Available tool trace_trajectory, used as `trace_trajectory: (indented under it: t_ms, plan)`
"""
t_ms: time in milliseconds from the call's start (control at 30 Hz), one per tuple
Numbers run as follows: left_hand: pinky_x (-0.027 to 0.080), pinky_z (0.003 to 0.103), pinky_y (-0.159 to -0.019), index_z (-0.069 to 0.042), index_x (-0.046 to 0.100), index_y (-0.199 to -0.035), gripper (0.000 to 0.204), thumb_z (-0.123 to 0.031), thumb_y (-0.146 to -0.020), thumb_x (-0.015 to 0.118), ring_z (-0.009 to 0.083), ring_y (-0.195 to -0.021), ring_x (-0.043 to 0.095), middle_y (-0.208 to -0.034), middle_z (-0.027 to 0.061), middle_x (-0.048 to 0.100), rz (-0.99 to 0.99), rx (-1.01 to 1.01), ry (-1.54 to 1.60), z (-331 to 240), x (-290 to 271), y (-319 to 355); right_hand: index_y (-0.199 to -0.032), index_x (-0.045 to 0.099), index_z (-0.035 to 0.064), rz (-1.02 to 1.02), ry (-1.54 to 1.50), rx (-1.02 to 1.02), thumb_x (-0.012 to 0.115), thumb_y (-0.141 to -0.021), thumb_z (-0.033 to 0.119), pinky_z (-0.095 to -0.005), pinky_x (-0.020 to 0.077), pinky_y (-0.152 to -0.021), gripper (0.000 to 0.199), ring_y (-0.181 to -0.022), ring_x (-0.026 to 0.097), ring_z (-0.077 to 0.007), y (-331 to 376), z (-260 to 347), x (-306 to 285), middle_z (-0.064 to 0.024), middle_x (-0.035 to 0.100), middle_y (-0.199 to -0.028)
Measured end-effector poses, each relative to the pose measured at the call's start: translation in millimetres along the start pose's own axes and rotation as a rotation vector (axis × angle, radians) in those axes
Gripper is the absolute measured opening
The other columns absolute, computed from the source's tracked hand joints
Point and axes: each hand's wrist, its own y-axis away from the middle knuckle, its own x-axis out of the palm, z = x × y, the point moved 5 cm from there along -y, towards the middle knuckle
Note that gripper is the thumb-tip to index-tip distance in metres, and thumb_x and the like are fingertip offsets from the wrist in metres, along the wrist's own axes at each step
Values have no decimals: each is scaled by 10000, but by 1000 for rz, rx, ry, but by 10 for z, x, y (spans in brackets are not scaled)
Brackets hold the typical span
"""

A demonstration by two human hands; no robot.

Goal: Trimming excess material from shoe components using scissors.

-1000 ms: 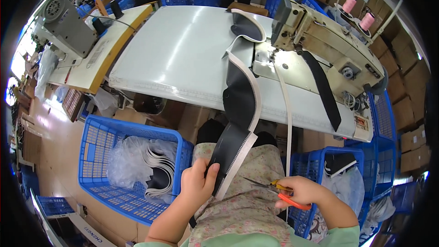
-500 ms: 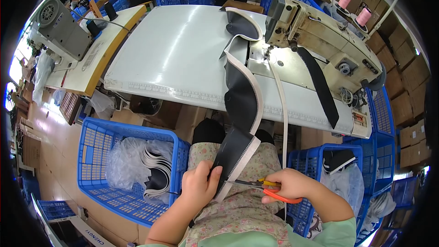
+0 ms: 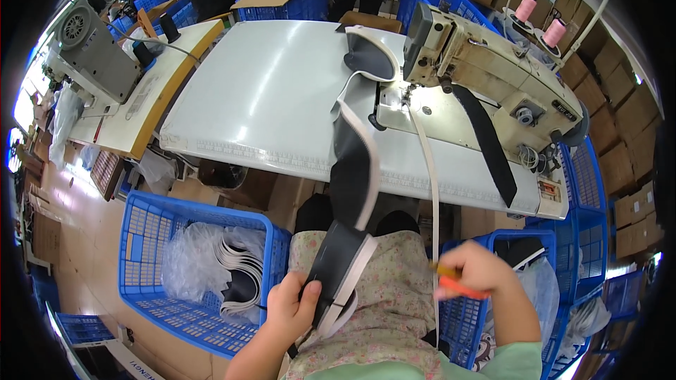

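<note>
My left hand point(image 3: 290, 306) is closed on one end of a long black strip point(image 3: 352, 176) with a pale edging along one side. From my lap the strip runs up over the table edge, twisting, to the sewing machine point(image 3: 493, 60). My right hand point(image 3: 482, 267) grips scissors point(image 3: 459, 287) with orange and yellow handles, well to the right of the strip. Motion blurs the scissors, and their blades cannot be made out. A narrow pale tape point(image 3: 431, 190) hangs from the machine's needle area down past my right hand.
Left of my lap stands a blue basket point(image 3: 201, 200) with plastic wrap and a stack of edged strips point(image 3: 241, 267). Another blue basket point(image 3: 465, 334) is at my right. The white table point(image 3: 246, 91) spans ahead, with a black strip point(image 3: 486, 141) hanging over the machine bed.
My right hand and the scissors have moved away from the strip, up and to the right. My left hand has shifted slightly left and down, bringing the strip's near end along.
</note>
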Motion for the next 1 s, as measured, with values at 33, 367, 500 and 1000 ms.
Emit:
trace_trajectory:
  t_ms: [33,367,500,1000]
  plan:
    - [410,350,-473,-22,506,-785,198,-190,-850,588,308,-501,537,-576,155,526,1,-30,-13,26,-44,66,-662,566,34,-121,-64,-50,722,-695,458,-308,409,-522,453,-519,505,-238,-97,30,-140,-111,539,-583]
    - [387,273,-471,-9,509,-748,230,-197,-854,590,115,-489,471,-550,45,510,-57,-81,50,44,-182,382,-890,503,3,-684,-135,-61,650,-799,306,-329,445,-659,348,-701,560,-219,-2167,512,-689,-133,581,-780]
    - [384,222,-512,-37,521,-710,226,-196,-858,584,77,-536,480,-590,6,540,-223,-329,665,382,-227,554,-880,489,14,-782,-271,-364,629,-796,148,-297,435,-614,211,-655,532,-170,-2413,502,-459,-93,550,-732]
    - [418,261,-745,28,588,-877,220,-169,-905,492,149,-838,546,-899,89,598,-172,-226,371,419,370,-344,-780,501,51,-700,-257,-391,635,-610,34,-365,436,-522,218,-596,567,-304,-932,248,1208,-118,568,-684]
